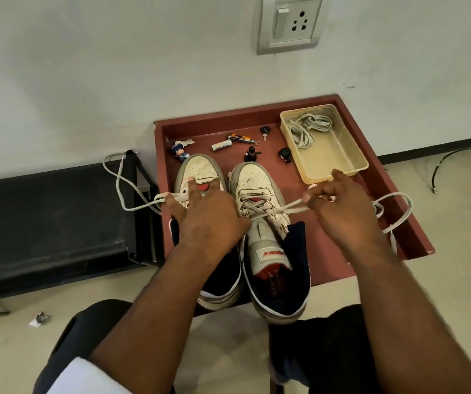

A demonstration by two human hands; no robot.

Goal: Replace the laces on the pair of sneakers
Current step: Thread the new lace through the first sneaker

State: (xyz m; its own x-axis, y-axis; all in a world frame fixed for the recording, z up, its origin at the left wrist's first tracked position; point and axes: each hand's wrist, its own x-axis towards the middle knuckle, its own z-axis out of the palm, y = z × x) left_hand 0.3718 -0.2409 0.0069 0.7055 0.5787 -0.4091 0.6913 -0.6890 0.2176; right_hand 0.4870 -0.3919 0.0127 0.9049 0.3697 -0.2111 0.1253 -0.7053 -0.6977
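Note:
Two white sneakers stand side by side on a dark red tray (308, 268), toes toward the wall. The right sneaker (259, 189) has a white lace (259, 207) threaded through its lower eyelets. My left hand (208, 214) lies over the left sneaker (200, 169) and pinches one end of that lace, which loops out to the left. My right hand (339, 203) pinches the other end, which trails off to the right over the tray's edge. Both ends are pulled taut sideways. A second lace (305, 129) lies coiled in a clear plastic box (339, 163) at the tray's back right.
Small items lie at the back of the tray: a doll keychain (179, 152), a battery (221, 145), a pocket tool (240, 137), a key (265, 131), two dark figurines. A black bench (58, 223) stands to the left. A wall socket (291, 22) is above. My knees are below.

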